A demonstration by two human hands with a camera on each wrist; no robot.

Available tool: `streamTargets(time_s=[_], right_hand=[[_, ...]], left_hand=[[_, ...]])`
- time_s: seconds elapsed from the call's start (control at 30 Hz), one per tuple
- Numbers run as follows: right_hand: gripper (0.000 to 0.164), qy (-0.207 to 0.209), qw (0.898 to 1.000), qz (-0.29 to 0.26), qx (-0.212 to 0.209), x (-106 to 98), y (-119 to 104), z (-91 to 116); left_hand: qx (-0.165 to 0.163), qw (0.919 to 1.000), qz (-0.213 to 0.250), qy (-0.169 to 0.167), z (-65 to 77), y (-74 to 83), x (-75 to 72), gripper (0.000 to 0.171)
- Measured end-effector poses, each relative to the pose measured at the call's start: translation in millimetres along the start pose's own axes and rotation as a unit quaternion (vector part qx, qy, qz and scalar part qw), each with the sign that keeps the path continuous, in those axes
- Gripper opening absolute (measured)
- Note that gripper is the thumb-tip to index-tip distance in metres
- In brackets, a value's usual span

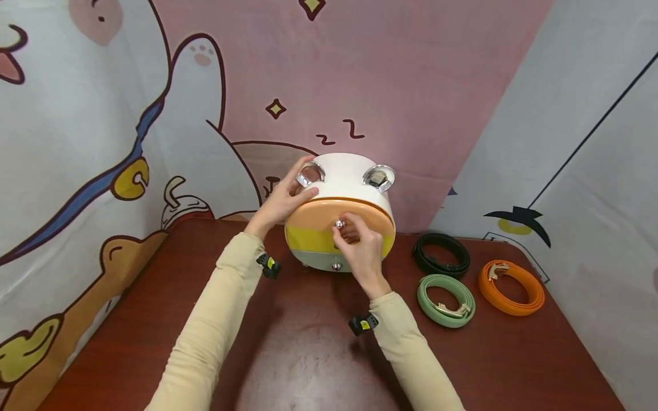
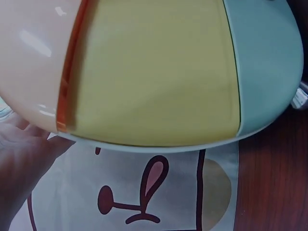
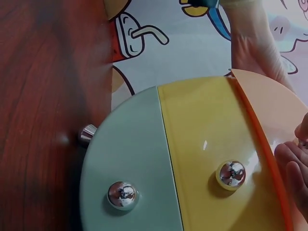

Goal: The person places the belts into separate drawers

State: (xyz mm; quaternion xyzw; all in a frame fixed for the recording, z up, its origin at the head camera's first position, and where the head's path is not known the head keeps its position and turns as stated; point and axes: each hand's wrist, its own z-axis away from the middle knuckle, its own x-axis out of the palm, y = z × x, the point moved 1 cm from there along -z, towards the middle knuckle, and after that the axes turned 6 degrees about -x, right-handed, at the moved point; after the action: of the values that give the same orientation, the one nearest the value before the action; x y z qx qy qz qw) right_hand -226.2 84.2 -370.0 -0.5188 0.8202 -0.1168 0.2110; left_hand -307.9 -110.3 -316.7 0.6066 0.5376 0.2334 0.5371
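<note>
A small rounded drawer cabinet with a white body stands at the back of the table, two shiny silver ears on top. Its front has a peach top drawer, a yellow middle drawer and a pale green bottom drawer, with round silver knobs. My right hand pinches the top drawer's knob between thumb and fingers. The peach front juts slightly past the yellow one, showing an orange edge. My left hand rests against the cabinet's upper left side, thumb and fingers spread around the left ear.
Three coiled belts lie on the table to the right: a black one, a green one and an orange one. A cartoon-printed cloth hangs right behind the cabinet. The brown table stretches toward me.
</note>
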Motion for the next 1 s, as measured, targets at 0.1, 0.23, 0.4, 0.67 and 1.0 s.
streamTargets(time_s=[0.1, 0.23, 0.4, 0.67, 1.0], right_hand=[[0.024, -0.01, 1.0, 0.001, -0.01, -2.6, -4.7, 2.9], [0.025, -0.021, 1.0, -0.001, -0.017, -5.0, -9.7, 5.7], [0.026, -0.026, 0.999, -0.003, -0.02, -8.4, -13.5, 7.4], [0.029, -0.045, 0.999, -0.006, -0.022, -15.8, -17.6, 5.8], [0.024, -0.097, 0.995, 0.016, -0.004, -25.9, -25.6, 1.3]], left_hand=[[-0.003, 0.9997, 0.019, -0.012, 1.1, 2.3, -0.9, 0.07], [-0.003, 0.9992, 0.033, -0.022, 5.4, 13.5, -2.2, 0.069], [-0.012, 0.9994, 0.01, -0.031, 10.3, 28.4, -2.6, 0.068], [-0.024, 0.9978, 0.041, -0.046, 3.3, 17.1, -4.8, 0.07], [-0.011, 0.9979, 0.043, -0.046, -2.8, 0.1, -6.3, 0.07]])
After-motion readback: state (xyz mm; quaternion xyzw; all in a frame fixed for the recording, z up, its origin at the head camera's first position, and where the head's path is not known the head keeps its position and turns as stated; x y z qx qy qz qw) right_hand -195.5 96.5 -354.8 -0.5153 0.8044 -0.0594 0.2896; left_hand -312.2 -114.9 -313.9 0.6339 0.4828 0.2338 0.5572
